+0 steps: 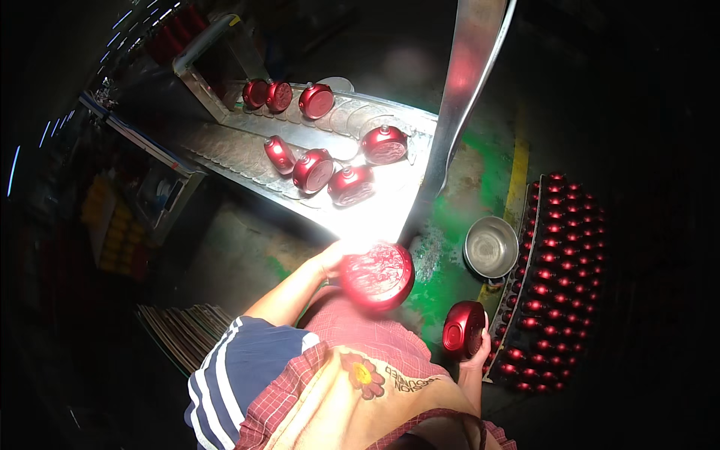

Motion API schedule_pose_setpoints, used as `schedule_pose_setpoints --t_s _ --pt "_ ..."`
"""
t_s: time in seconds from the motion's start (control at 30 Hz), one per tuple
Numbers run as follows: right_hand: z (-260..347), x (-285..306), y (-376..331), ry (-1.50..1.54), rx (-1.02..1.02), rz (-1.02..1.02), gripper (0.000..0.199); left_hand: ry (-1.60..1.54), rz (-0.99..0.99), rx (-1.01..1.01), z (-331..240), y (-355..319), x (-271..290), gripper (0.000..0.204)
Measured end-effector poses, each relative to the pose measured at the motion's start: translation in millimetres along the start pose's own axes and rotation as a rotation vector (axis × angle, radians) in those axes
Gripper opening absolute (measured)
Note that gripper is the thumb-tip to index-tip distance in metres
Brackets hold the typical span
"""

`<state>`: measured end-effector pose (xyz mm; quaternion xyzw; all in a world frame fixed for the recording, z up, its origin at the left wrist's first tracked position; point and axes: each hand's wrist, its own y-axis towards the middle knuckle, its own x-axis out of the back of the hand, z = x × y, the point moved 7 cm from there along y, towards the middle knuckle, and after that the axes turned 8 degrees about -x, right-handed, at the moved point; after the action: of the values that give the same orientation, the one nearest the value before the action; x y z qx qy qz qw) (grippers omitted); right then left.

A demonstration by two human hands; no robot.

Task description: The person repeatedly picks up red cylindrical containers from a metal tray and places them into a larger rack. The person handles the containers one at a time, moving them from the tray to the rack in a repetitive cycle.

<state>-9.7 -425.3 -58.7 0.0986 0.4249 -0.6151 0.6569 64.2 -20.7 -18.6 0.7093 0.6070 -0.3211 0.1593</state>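
My left hand (332,260) is closed on the edge of a round, flat-sided, shiny red bottle (377,276), held just off the near end of the lit conveyor (330,138). Its broad embossed face is turned up, and glare washes out part of the hand. Lower on the right, my right hand (478,352) grips a second red bottle (463,330) from its outer side, near the rack. Most of the right fingers are behind that bottle. Several more red bottles (313,171) of the same kind, with small necks, stand or lean on the conveyor.
A tall curved rack (525,259) packed with rows of red bottles stands at the right. Beside it is a round metal bowl (491,247). An upright metal post (469,82) rises at the conveyor's right end. Stacked flat sheets (184,334) lie at lower left.
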Motion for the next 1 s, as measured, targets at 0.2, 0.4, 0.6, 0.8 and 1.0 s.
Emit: schedule_pose_setpoints --t_s 0.2,0.4,0.6,0.8,1.0 --pt "-43.2 -109.3 77.4 -0.033 -0.091 0.057 0.054 0.365 -0.098 -0.387 -208.3 29.9 99.5 0.056" --pt "-59.5 -271.1 163.9 -0.223 0.104 -0.095 0.067 1.193 -0.368 -0.654 -324.7 162.9 226.1 0.057" --pt "-53.0 -419.7 264.8 -0.840 0.378 -0.384 0.051 1.437 -0.551 -0.479 -280.2 301.6 333.2 0.059" --pt "-95.9 -492.4 435.9 -1.405 0.664 -0.386 0.043 1.462 -0.530 -0.411 -265.5 322.4 368.4 0.069" --pt "-149.8 -490.2 559.0 -1.675 0.419 -0.469 0.050 1.476 -0.450 -0.383 -275.3 329.6 359.2 0.074"
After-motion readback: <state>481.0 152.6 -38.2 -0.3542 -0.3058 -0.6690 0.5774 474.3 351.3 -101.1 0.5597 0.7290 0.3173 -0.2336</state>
